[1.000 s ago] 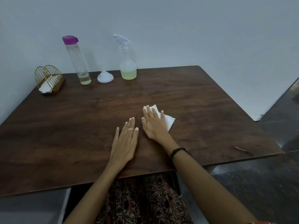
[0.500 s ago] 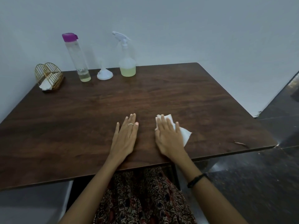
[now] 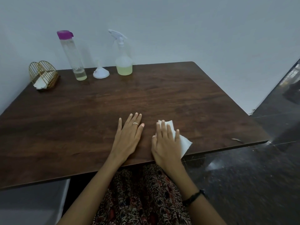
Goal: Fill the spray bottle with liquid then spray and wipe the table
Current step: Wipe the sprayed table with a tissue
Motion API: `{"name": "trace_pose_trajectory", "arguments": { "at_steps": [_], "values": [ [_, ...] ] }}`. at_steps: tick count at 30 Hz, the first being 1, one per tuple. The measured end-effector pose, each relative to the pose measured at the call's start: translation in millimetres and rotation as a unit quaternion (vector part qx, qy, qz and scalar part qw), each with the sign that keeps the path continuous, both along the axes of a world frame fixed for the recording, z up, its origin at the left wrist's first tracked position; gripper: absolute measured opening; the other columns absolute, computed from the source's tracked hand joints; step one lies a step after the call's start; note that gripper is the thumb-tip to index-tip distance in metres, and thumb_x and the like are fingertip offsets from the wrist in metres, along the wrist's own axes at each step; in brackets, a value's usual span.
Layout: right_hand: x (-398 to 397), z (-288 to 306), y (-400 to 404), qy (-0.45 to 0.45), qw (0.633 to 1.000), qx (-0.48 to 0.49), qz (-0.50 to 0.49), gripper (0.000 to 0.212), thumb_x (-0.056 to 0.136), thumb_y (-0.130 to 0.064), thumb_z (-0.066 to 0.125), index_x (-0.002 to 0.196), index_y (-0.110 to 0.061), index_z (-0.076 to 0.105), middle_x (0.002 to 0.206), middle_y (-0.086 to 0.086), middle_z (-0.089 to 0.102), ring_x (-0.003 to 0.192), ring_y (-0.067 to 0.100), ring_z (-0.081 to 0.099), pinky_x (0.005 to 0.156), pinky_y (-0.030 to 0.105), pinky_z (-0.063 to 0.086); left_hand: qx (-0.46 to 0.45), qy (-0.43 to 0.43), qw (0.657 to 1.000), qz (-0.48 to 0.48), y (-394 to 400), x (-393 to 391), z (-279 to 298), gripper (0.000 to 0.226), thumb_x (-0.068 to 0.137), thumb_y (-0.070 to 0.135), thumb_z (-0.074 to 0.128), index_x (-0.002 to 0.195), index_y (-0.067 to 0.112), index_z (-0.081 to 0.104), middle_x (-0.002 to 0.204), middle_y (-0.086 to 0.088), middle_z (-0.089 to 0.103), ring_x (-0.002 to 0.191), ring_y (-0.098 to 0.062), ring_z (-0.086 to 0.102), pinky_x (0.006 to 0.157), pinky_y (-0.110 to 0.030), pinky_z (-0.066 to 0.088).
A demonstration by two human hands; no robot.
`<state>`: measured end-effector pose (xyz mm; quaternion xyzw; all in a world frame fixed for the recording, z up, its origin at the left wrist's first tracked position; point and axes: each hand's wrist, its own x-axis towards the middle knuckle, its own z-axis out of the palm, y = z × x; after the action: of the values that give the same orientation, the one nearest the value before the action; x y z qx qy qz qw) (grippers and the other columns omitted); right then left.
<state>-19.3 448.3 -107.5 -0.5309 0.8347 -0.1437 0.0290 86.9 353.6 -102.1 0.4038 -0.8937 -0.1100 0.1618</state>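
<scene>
Dark brown wood grain covers the table (image 3: 97, 111), which fills most of the head view. Near the six o'clock edge the right hand (image 3: 165, 143) lies flat, fingers spread, pressing a white paper tissue (image 3: 184, 142) to the surface; the tissue sticks out from under the hand toward three and twelve o'clock. Just beside it, at nine o'clock of the right hand, the left hand (image 3: 128, 137) rests open and palm down on bare wood, holding nothing, a ring (image 3: 135, 123) on one finger. Well apart from both hands, along the twelve o'clock edge by the wall, the spray bottle (image 3: 123, 60) stands upright with pale yellow-green liquid in its lower part. At its nine o'clock a white funnel (image 3: 101, 73) sits mouth down, then a tall clear bottle (image 3: 73, 57) with a purple cap, a little liquid in the bottom. Farther toward nine o'clock a gold wire holder (image 3: 43, 73) holds white tissue.
</scene>
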Motion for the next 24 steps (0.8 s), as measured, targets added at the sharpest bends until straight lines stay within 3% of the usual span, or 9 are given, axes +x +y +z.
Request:
{"name": "trace_pose_trajectory", "arguments": {
  "at_steps": [3,4,7,12,19,22,24],
  "values": [
    [17,2,5,0.023,0.999,-0.012,0.037,0.064,0.088,-0.035,0.012,0.143,-0.011,0.036,0.15,0.006,0.036,0.138,0.022,0.036,0.112,0.05,0.022,-0.017,-0.036,0.999,-0.034,8,-5,0,0.081,0.078,0.049,-0.015,0.148,0.017,0.01,0.158,0.004,0.008,0.145,-0.01,-0.005,0.118,-0.041,-0.007],
    [16,0,7,0.029,0.998,-0.019,0.047,0.063,0.089,-0.034,0.012,0.143,-0.011,0.036,0.15,0.005,0.036,0.138,0.023,0.035,0.112,0.05,0.021,-0.015,-0.034,0.998,-0.041,13,-9,0,0.078,0.08,0.047,-0.014,0.148,0.018,0.009,0.158,0.004,0.008,0.145,-0.009,-0.007,0.118,-0.041,-0.007],
    [2,-3,12,0.016,0.997,-0.014,0.073,0.075,0.082,-0.04,-0.01,0.149,-0.014,0.008,0.159,0.002,0.008,0.147,0.021,0.006,0.116,0.045,-0.002,0.031,0.003,0.998,-0.045,28,-23,4,0.059,0.094,0.044,0.002,0.148,0.022,0.012,0.157,0.007,0.01,0.142,-0.003,-0.008,0.117,-0.037,-0.009],
    [-38,1,16,0.037,0.998,0.032,0.04,0.083,0.073,-0.041,-0.023,0.15,-0.017,-0.004,0.159,0.0,-0.007,0.147,0.019,-0.006,0.116,0.047,-0.003,0.063,0.037,0.995,-0.073,46,-50,11,0.079,0.076,0.054,-0.007,0.147,0.025,0.014,0.157,0.009,0.013,0.144,-0.004,-0.002,0.115,-0.03,-0.011],
    [-88,3,24,0.055,0.997,0.045,-0.006,0.085,0.072,-0.04,-0.019,0.15,-0.013,0.001,0.159,0.003,-0.002,0.147,0.022,0.002,0.116,0.05,0.005,0.094,0.035,0.99,-0.096,68,-82,9,0.086,0.075,0.062,-0.011,0.147,0.023,0.015,0.157,0.007,0.012,0.145,-0.005,-0.001,0.115,-0.031,-0.01],
    [-97,1,26,0.057,0.997,0.052,-0.011,0.083,0.074,-0.039,-0.016,0.15,-0.012,0.003,0.159,0.005,0.001,0.147,0.024,0.004,0.116,0.05,0.006,0.054,0.003,0.993,-0.107,72,-89,5,0.105,0.065,0.066,-0.036,0.148,0.021,0.01,0.158,0.005,0.007,0.145,-0.008,-0.005,0.118,-0.035,-0.008],
    [-97,0,26,0.066,0.997,0.039,-0.024,0.075,0.083,-0.037,-0.005,0.148,-0.008,0.018,0.157,0.008,0.017,0.144,0.028,0.02,0.113,0.054,0.018,0.029,-0.013,0.994,-0.108,72,-92,1,0.109,0.061,0.061,-0.044,0.148,0.021,0.007,0.158,0.005,0.004,0.145,-0.009,-0.008,0.119,-0.037,-0.008]
  ]
}}
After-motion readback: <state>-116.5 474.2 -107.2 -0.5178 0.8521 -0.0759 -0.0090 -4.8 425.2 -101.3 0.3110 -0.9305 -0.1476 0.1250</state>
